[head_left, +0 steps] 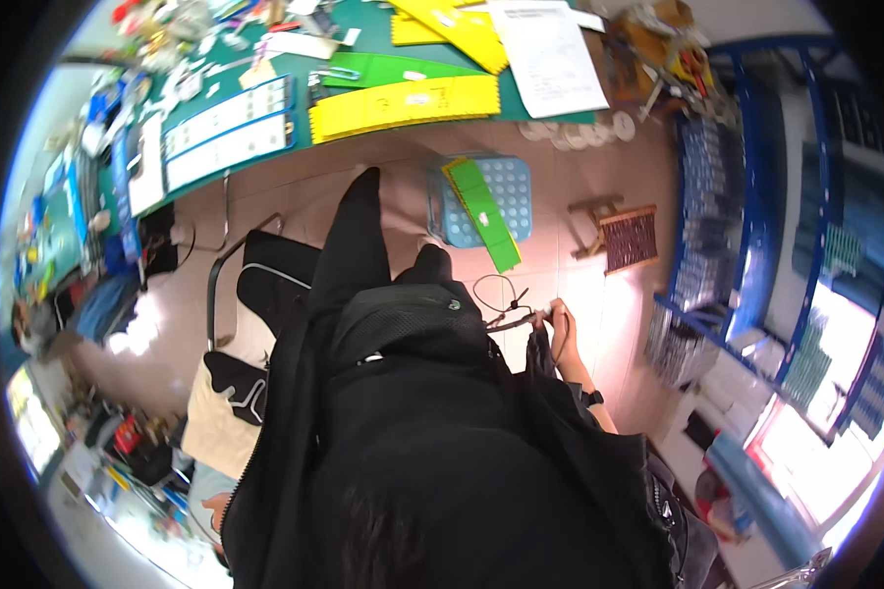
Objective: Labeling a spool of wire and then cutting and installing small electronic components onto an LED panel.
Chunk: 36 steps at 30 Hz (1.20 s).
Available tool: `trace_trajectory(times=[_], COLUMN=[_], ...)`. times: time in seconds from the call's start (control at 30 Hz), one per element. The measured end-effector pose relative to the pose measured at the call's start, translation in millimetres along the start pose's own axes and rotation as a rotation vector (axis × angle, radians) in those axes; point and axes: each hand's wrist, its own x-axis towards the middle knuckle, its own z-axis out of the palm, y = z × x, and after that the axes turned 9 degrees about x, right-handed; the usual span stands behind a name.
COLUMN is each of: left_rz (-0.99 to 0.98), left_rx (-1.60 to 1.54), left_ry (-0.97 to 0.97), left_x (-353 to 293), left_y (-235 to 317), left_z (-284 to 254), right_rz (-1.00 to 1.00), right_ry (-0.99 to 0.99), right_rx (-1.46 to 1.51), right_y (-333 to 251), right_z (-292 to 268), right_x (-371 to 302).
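Note:
My right hand [562,329] is out to the right of my body, with its fingers closed on a black cord [501,294]. The cord makes a loose loop with a small dark toggle, above the black cloth of my jacket [538,348]. At the lower left, part of a hand that I take for my left hand [216,508] shows beside the jacket's zipped edge; its fingers are mostly hidden. A black pouch [393,319] lies across my waist.
Ahead is a green table [368,44] with yellow strips [403,108], white papers [548,59] and clutter. A blue stool [514,187] bears a green strip [481,211]. A small wooden stool [627,239] and blue shelving [746,196] stand right. A chair [216,294] is at left.

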Motion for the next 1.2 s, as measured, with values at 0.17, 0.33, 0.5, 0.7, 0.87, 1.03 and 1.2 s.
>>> trace_trajectory(times=[0.17,0.33,0.5,0.7,0.87,1.03,1.2], left_rz=[0.027,0.013,-0.023,-0.019,-0.012,-0.004,-0.019], left_rx=[0.141,0.279,0.409,0.485,0.553,0.600,0.640], left_ry=[-0.171,-0.289,-0.334,-0.318,-0.334,-0.328,-0.327], left_x=[71.8,141.8,212.3,263.2,292.0,303.2,310.1], left_y=[83.5,150.5,209.5,275.9,311.1,322.8,311.9], left_z=[44.9,57.1,18.6,-36.1,-42.1,-38.9,-21.8], right_rz=[0.051,0.450,0.334,1.177,1.560,1.733,1.726], right_ry=[0.063,-0.326,-0.355,-0.534,-0.529,-0.449,-0.500], right_rx=[0.084,0.247,-0.299,-0.308,-0.769,-0.669,-0.647], right_y=[21.2,31.0,87.7,45.8,0.4,10.3,91.4], right_z=[59.5,165.6,264.0,293.4,250.9,249.6,252.5], right_x=[-12.8,-25.9,-73.8,-172.2,-252.7,-254.1,-257.3])
